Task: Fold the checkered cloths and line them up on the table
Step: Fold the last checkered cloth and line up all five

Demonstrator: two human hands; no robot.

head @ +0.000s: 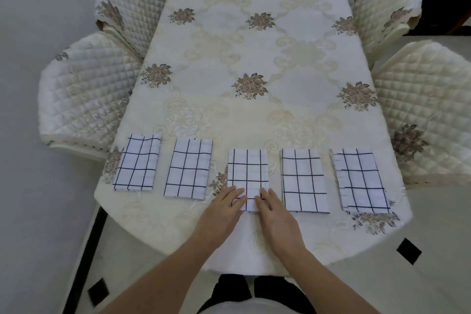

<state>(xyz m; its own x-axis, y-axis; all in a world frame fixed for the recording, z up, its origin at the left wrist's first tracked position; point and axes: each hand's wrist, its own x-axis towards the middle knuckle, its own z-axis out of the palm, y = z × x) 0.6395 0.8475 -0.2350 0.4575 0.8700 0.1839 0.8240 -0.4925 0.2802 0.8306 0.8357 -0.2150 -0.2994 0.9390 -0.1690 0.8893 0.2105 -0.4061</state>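
Observation:
Several folded white cloths with dark blue checks lie in a row along the near part of the table (254, 58). From left to right: the far left cloth (137, 162), a second cloth (188, 168), the middle cloth (247, 173), a fourth cloth (303, 181) and the far right cloth (360, 181). My left hand (224, 211) lies flat with straight fingers on the middle cloth's near left corner. My right hand (274, 214) lies flat on its near right corner. Both hands cover the cloth's near edge.
The table carries a cream tablecloth with brown flower patterns. Quilted cream chairs stand at the left (86, 99), back left (127, 5), back right (382, 0) and right (428, 109). The near table edge runs just in front of my forearms.

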